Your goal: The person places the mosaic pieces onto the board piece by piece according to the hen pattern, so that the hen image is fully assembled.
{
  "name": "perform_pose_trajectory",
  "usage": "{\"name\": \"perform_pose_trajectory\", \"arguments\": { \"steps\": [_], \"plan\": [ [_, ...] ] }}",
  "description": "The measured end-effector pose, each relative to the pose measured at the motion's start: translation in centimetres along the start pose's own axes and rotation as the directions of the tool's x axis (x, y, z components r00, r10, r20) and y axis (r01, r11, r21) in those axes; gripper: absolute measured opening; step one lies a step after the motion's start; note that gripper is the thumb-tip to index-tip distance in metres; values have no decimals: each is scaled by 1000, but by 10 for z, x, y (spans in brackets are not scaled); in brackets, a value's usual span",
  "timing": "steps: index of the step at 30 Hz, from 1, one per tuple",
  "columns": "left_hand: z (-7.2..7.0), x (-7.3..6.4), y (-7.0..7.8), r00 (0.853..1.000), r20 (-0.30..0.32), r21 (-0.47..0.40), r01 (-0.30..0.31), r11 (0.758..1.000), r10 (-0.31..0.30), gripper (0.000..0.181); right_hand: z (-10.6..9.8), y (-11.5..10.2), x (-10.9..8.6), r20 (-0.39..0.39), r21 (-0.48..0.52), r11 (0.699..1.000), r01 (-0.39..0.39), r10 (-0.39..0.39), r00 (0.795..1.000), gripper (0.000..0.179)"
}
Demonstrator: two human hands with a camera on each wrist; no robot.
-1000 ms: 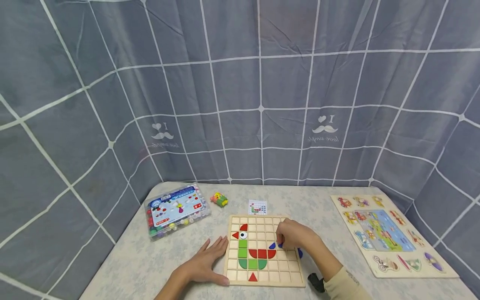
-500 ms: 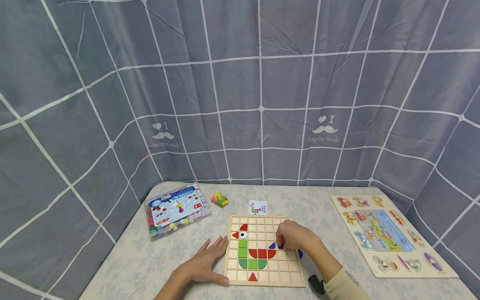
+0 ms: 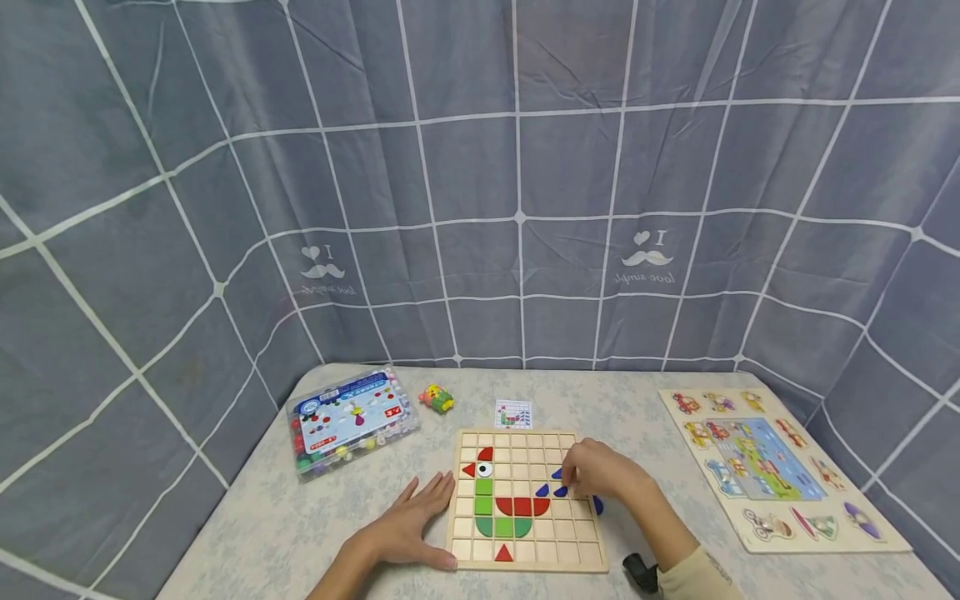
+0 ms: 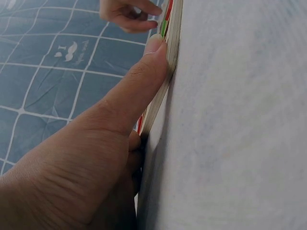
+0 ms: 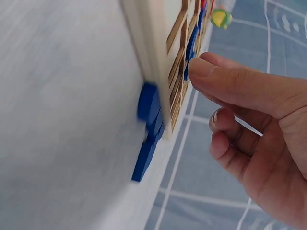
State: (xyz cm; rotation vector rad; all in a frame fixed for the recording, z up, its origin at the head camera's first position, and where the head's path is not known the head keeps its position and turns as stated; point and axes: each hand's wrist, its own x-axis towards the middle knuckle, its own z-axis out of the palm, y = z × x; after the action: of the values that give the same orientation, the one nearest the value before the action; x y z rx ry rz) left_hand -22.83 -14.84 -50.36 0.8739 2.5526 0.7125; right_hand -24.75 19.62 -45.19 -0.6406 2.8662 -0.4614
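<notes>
A wooden grid board [image 3: 555, 550] lies on the table, bearing red, green and blue shapes in a bird-like figure. My left hand [image 3: 408, 527] lies spread at its left edge, thumb [image 4: 151, 62] against the rim in the left wrist view. My right hand [image 3: 603, 471] is over the board's right part, thumb and forefinger close together. At its fingertips are an upper blue piece [image 3: 557, 473] and a lower blue piece [image 3: 561, 492]; I cannot tell whether the fingers pinch one. Beyond the right rim, loose blue pieces [image 5: 148, 103] lie on the table.
A small picture card [image 3: 513, 414] stands behind the board. Back left are a plastic box of beads [image 3: 352, 421] and a small colourful toy [image 3: 437, 398]. A wooden picture puzzle [image 3: 783, 475] lies at right. A black object [image 3: 640, 573] is beside the right sleeve.
My right hand has shifted slightly right, and two blue pieces near its fingertips now show more fully. The left hand stays at the board's edge.
</notes>
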Motion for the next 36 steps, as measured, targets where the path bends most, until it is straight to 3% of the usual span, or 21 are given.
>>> {"name": "perform_pose_trajectory", "arguments": {
  "steps": [6, 14, 28, 36],
  "plan": [
    [-1, -1, 2, 1000, -5, 3, -1, 1000, 1, 112, -3, 21, -17, -53, 57, 998, -21, 24, 998, 18],
    [-1, -1, 1, 1000, -5, 7, 2, 1000, -2, 112, -2, 42, -27, -108, 93, 980, -174, 184, 977, 19],
    [-1, -1, 2, 1000, -13, -5, -1, 1000, 1, 113, 5, 51, -29, -120, 93, 977, -193, 204, 972, 19],
    [0, 0, 1, 1000, -7, -7, 1, 1000, -1, 112, 3, 48, -34, -114, 98, 953, -286, 296, 948, 22]
  ]
}}
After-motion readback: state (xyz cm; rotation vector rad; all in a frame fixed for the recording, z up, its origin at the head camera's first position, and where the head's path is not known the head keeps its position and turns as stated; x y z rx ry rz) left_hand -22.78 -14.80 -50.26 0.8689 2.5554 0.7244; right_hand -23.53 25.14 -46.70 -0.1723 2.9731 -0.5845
